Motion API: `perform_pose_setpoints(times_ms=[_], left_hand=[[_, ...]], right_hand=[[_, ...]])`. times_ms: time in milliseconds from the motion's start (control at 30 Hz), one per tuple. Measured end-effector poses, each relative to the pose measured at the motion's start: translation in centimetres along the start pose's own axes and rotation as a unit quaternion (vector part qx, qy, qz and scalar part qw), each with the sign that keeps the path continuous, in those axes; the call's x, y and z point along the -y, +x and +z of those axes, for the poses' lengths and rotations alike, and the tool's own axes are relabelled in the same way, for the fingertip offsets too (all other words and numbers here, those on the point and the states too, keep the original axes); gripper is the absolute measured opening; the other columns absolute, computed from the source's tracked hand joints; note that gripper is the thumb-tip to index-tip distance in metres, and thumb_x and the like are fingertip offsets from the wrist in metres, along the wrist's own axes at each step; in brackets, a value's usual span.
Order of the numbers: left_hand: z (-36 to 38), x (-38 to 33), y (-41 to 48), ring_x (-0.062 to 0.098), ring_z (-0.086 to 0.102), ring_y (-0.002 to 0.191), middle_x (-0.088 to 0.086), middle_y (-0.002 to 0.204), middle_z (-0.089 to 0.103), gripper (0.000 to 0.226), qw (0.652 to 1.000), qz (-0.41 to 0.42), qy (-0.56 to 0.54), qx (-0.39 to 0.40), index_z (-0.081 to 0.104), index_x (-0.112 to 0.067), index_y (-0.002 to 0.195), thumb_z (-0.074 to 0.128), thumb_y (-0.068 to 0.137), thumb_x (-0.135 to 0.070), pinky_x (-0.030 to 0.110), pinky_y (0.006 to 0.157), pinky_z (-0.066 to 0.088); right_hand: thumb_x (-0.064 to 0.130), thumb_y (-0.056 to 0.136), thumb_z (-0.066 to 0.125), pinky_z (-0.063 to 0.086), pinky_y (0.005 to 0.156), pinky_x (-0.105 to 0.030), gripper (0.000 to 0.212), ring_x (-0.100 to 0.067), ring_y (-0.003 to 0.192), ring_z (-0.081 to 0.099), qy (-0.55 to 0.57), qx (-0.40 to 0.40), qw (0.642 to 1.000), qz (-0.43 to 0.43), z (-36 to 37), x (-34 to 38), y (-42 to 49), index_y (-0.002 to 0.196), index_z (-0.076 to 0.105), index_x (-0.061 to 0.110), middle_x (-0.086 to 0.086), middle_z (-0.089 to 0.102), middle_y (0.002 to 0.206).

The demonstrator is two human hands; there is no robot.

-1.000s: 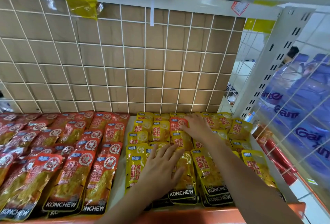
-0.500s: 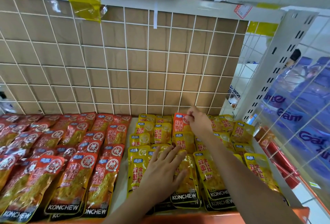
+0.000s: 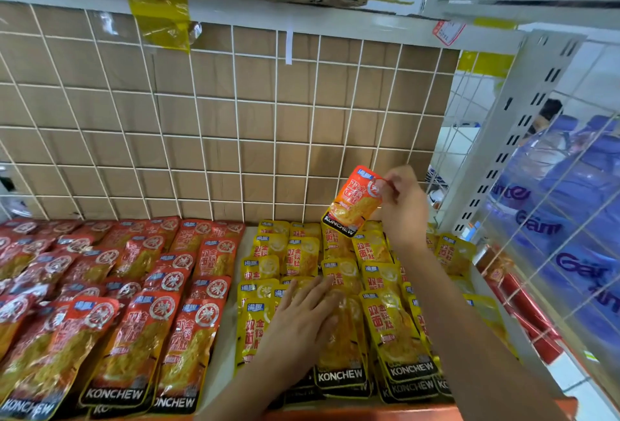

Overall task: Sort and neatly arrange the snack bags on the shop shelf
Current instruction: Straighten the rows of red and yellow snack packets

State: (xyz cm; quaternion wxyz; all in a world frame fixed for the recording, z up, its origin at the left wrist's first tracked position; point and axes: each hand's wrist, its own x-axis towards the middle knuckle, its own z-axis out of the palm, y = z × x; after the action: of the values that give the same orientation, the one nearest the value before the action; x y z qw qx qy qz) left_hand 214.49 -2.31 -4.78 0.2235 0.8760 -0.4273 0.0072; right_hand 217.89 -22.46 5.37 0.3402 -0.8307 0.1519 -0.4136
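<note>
– While the right hand (image 3: 401,206) pinches that stray red bag (image 3: 355,201) by its top corner, where does it hang?
– Up off the pile, tilted, over the far row of the yellow bags (image 3: 385,320), in front of the wire grid (image 3: 235,118). Thumb and fingers are clamped on the corner only.
– Left hand (image 3: 302,326)?
– Flat on the near yellow bags, fingers straight, pressing, gripping nothing.
– Step, my read: carry the stray left to the red bags (image 3: 134,286). Tips?
– Corner pinch looks weak, so the bag could swing or slip. I'd carry it low and steady across the white strip of shelf (image 3: 221,353) between the two colours, without brushing the yellow rows.
– Landing spot?
– Far right end of the red block looks closest. Lay it label up, logo toward the near edge, overlapping like its neighbours.
– Lift the left hand?
– Not yet, I'd say. Pressing down should stop the yellow stack sliding. Then check the yellow rows for more red ones. Can't tell from here if any hide underneath.
</note>
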Motion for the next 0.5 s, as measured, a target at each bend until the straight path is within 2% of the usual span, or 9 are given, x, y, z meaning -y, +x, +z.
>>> perform_pose_setpoints(times_ms=[67,167,233,267,333,367,500], left_hand=[[-0.2,0.0,0.1,-0.005,-0.002,0.139,-0.021,0.152,0.011,0.07,1.0,0.001,-0.019,-0.006,0.031,-0.037,0.141,-0.003,0.086,-0.062,0.021,0.11,-0.019],[-0.6,0.1,0.1,-0.002,0.01,0.14,-0.018,0.15,0.023,0.062,0.999,0.006,-0.024,-0.021,0.038,-0.034,0.137,0.005,0.088,-0.053,0.016,0.109,-0.015],[-0.8,0.1,-0.1,0.006,0.022,0.138,-0.013,0.148,0.031,0.058,0.999,0.0,-0.03,-0.024,0.044,-0.03,0.134,0.012,0.09,-0.05,0.021,0.114,-0.003],[-1.0,0.2,-0.2,0.01,0.029,0.136,-0.011,0.145,0.037,0.054,0.999,-0.004,-0.033,-0.03,0.048,-0.028,0.131,0.018,0.091,-0.048,0.027,0.116,0.008],[-1.3,0.5,-0.8,0.014,0.043,0.126,-0.008,0.135,0.051,0.041,0.997,-0.002,-0.02,-0.074,0.056,-0.026,0.121,0.032,0.092,-0.042,0.04,0.108,0.034],[-1.5,0.8,-1.1,0.013,0.047,0.122,-0.007,0.13,0.056,0.036,0.995,-0.002,-0.012,-0.102,0.057,-0.026,0.118,0.037,0.091,-0.039,0.041,0.102,0.041],[-2.9,2.5,-3.1,0.007,0.044,0.118,-0.009,0.128,0.056,0.034,0.989,-0.033,0.003,-0.141,0.053,-0.029,0.121,0.04,0.09,-0.038,0.028,0.098,0.04]], right_hand=[[0.016,0.091,0.056,0.05,0.063,-0.047,0.014,-0.027,0.07,0.06,0.008,0.0,1.0,-0.01,-1.2,0.4,-0.6,0.083,0.047,0.023,0.006,0.056,0.07],[0.017,0.09,0.058,0.048,0.058,-0.04,0.009,-0.027,0.065,0.058,-0.014,0.017,0.999,-0.023,-2.5,0.6,-2.2,0.084,0.051,0.018,-0.002,0.062,0.071],[0.017,0.089,0.06,0.048,0.059,-0.041,0.008,-0.031,0.067,0.06,-0.029,0.02,0.999,-0.022,-3.1,0.6,-3.4,0.086,0.053,0.015,-0.006,0.064,0.072],[0.016,0.088,0.061,0.049,0.06,-0.042,0.008,-0.032,0.067,0.06,-0.023,0.02,0.999,-0.019,-3.3,0.5,-3.9,0.086,0.053,0.014,-0.005,0.064,0.071],[0.011,0.087,0.062,0.048,0.06,-0.042,0.011,-0.029,0.065,0.059,0.008,0.027,1.0,-0.008,-3.5,0.3,-4.7,0.084,0.052,0.015,0.003,0.06,0.067],[0.009,0.086,0.062,0.047,0.06,-0.039,0.014,-0.025,0.064,0.059,0.026,0.032,0.999,0.002,-3.6,0.2,-5.0,0.083,0.051,0.016,0.008,0.059,0.067],[0.006,0.085,0.063,0.044,0.059,-0.032,0.017,-0.013,0.063,0.057,0.083,0.047,0.995,0.035,-3.9,-0.3,-6.2,0.08,0.052,0.018,0.008,0.06,0.068]])
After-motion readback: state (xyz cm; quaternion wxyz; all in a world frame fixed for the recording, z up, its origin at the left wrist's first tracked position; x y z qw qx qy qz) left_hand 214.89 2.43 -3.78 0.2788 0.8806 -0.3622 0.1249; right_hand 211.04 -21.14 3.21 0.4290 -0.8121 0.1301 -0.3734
